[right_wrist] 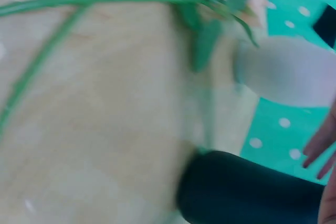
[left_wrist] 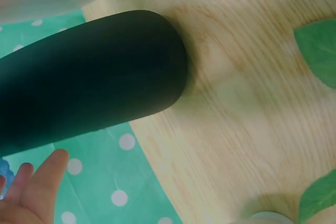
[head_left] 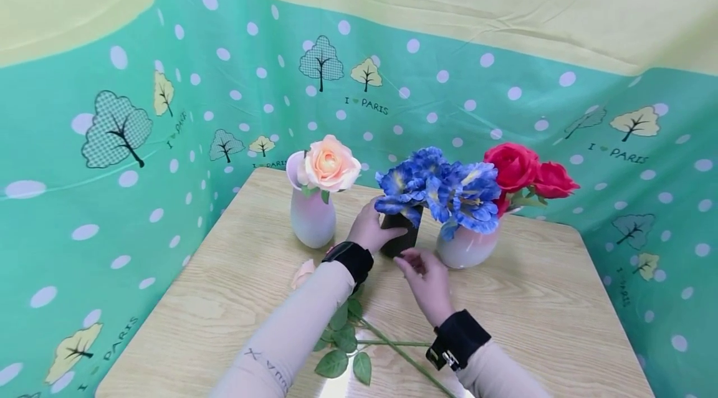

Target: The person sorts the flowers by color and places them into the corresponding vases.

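Note:
In the head view my left hand holds a black vase from its left side, the thumb across its front. Blue flowers stand in this vase. My right hand is just in front of the vase's base, with loosely bent fingers and nothing clearly held. The left wrist view shows the dark vase body close up with fingers beside it. The right wrist view is blurred, with the vase's lower part at the bottom and part of a hand at the right edge.
At the left stands a pale pink-white vase with a peach rose. A rounder vase with red roses stands close at the right. Rose stems with leaves lie on the wooden table. A patterned curtain surrounds it.

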{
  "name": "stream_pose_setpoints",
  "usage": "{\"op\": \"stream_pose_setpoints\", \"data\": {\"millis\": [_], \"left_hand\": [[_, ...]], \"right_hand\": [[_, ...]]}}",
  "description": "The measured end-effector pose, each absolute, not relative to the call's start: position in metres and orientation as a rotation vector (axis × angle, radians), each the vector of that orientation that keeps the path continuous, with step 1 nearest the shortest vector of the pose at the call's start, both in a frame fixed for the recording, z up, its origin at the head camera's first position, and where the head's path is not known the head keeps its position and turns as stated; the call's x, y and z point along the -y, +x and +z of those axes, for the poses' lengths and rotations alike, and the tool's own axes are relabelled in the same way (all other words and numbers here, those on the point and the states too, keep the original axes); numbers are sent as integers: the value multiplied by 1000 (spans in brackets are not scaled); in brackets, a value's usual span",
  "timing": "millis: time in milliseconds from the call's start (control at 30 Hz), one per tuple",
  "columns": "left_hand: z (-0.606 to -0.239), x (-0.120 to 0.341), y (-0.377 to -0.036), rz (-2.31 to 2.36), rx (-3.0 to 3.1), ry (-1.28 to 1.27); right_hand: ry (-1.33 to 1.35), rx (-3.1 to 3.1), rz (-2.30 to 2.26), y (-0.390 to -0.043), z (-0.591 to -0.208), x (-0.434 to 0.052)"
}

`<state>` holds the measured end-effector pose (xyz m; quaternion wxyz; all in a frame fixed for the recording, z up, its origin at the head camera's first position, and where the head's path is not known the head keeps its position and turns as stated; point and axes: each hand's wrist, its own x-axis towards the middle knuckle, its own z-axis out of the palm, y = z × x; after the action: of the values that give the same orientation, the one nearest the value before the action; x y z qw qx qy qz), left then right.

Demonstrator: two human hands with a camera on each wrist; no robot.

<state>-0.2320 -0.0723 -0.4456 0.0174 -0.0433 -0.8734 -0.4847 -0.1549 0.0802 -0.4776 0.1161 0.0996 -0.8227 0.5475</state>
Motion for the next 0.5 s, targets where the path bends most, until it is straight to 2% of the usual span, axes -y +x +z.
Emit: {"op": "stream_pose_setpoints", "data": {"millis": [233, 500], "left_hand": [[-450, 88, -222, -1485, 2650, 11], [-463, 111, -216, -1488, 2455, 91]], "right_hand": [[523, 2612, 1359, -133, -513, -70], [752, 2774, 1168, -114, -534, -63]]}}
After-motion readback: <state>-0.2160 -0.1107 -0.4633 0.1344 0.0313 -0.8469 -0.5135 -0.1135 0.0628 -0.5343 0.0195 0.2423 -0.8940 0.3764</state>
